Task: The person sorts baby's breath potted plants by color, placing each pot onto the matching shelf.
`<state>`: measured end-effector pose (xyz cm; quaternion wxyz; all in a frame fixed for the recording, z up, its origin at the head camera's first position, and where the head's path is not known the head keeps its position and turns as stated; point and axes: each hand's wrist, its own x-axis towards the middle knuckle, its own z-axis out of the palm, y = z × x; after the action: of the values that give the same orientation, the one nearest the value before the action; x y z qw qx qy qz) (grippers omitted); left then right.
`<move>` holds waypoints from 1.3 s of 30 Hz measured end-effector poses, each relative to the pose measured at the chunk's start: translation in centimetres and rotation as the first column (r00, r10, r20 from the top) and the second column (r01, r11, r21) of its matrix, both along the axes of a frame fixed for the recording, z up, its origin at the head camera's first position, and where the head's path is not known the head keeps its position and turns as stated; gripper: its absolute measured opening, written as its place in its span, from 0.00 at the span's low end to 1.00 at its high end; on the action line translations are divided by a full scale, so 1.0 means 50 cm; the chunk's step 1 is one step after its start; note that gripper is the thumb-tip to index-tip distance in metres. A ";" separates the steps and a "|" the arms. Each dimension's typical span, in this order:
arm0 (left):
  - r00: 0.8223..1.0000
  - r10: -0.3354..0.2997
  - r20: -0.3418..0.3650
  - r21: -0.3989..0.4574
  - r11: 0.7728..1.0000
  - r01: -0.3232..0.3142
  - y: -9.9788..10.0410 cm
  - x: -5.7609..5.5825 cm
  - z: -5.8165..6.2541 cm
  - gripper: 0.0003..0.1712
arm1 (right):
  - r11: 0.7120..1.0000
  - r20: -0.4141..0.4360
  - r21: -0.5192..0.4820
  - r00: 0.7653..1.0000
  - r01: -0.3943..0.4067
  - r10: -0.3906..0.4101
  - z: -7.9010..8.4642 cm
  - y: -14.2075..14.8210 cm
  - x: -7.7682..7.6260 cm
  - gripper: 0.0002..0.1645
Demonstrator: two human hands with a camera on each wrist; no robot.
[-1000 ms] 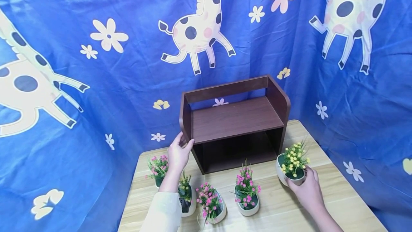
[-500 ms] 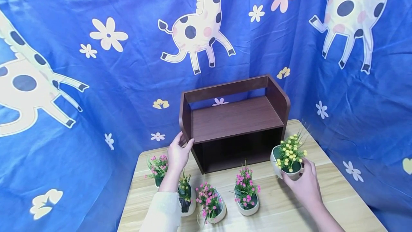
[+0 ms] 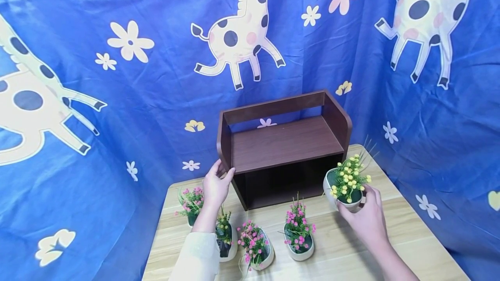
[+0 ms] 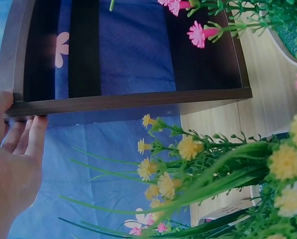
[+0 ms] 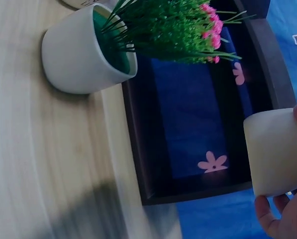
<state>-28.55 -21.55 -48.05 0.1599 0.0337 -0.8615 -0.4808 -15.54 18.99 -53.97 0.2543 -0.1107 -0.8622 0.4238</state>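
Observation:
My right hand [image 3: 367, 218] grips a white flowerpot with yellow artificial flowers [image 3: 348, 179], raised off the table in front of the shelf's right end. In the right wrist view, thumb and fingers hold the sides of that white pot [image 5: 275, 149]. At the left, my left hand [image 3: 216, 187] holds the side panel of a dark brown two-tier shelf [image 3: 289, 142], thumb on one face and fingers on the other. The left wrist view shows this left hand [image 4: 16, 159] at the panel edge [image 4: 133, 103].
On the wooden table [image 3: 332, 255] in front of the shelf stand a pink-flowered pot [image 3: 298, 233], another pink one [image 3: 255, 246], a yellow-flowered pot [image 3: 225, 237] partly behind the left sleeve, and a pink one [image 3: 192, 205] farther left. A blue giraffe-print curtain [image 3: 156, 77] surrounds the table.
My right hand has lifted the yellow-flowered pot up and a little left, closer to the shelf. The left hand has stayed on the shelf's side panel.

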 end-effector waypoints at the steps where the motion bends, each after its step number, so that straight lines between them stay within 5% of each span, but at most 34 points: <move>1: 1.000 0.000 -0.001 0.005 1.000 0.000 0.000 0.000 0.000 0.36 | 1.000 -0.001 0.001 1.000 -0.001 0.001 0.003 -0.002 -0.001 0.55; 27: 1.000 0.015 -0.003 0.025 1.000 -0.015 0.006 -0.002 -0.007 0.34 | 0.999 -0.090 0.048 0.996 -0.023 0.027 0.094 -0.056 -0.047 0.55; 39: 1.000 0.015 -0.015 0.036 0.999 -0.014 0.005 -0.007 -0.012 0.35 | 1.000 -0.138 0.015 0.990 -0.016 0.018 0.152 -0.042 -0.108 0.53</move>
<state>-28.89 -21.30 -48.64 0.1693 0.0393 -0.8512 -0.4952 -20.93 16.91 -46.35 0.3104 -0.0718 -0.8465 0.4265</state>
